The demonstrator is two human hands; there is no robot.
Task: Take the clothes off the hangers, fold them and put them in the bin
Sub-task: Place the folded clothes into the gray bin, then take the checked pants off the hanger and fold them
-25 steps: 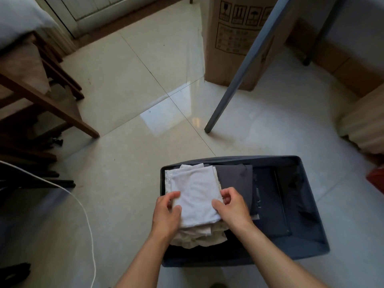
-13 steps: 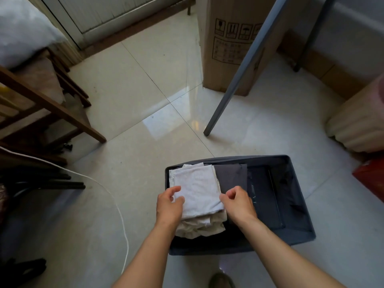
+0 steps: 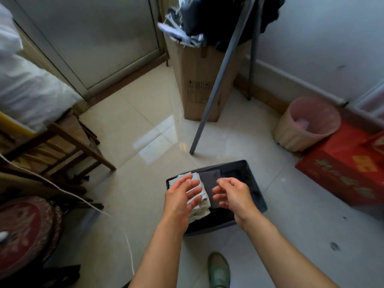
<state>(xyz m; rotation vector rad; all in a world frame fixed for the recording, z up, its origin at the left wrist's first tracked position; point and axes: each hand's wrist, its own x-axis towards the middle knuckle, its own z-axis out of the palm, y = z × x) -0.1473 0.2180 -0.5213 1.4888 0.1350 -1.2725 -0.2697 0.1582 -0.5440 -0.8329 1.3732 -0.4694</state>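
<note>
both hands hung just over the bin [image 3: 256, 192] and held nothing. the left hand [image 3: 182, 196] had its fingers straight and spread, palm turned inward, above the white folded clothes [image 3: 200, 212] that lay in the left part of the bin. the right hand [image 3: 232, 196] was loosely open, fingers a little bent, above the dark folded cloth [image 3: 209, 181] just beside the white pile. i saw no clear touch between hands and cloth — they seemed apart.

this piece looked finished, so the next one, i think, was among the dark hanging clothes [image 3: 209, 15] beyond the far side of the bin, high up over a cardboard box [image 3: 197, 84] and by the slanted rack pole [image 3: 214, 94]. from the hands they lay forward and upward, long axis hanging downward — and the right hand seemed slightly nearer to the pole's side of the bin.
</note>
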